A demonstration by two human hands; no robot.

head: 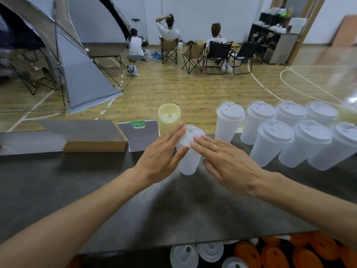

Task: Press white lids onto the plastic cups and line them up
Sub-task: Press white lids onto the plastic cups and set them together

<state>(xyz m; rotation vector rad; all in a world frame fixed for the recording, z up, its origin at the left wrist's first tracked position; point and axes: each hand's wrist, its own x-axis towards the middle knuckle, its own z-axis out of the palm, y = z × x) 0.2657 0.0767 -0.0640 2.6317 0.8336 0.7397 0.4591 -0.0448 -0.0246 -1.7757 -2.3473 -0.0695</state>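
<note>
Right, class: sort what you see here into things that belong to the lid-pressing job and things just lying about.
Job:
- cup under the hands
- its white lid
- left hand, right hand, flat on the lid
- lidded cups lined up
- spare white lids

Lying about:
- cream candle
- cardboard box
- orange lids
- tent
- folding chairs

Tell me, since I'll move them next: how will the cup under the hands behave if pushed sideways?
The cup looks empty and translucent, so probably light and easily slid. It is tall with a narrow base, so a high push may tip it. Both hands rest flat on its lid, steadying it.
</note>
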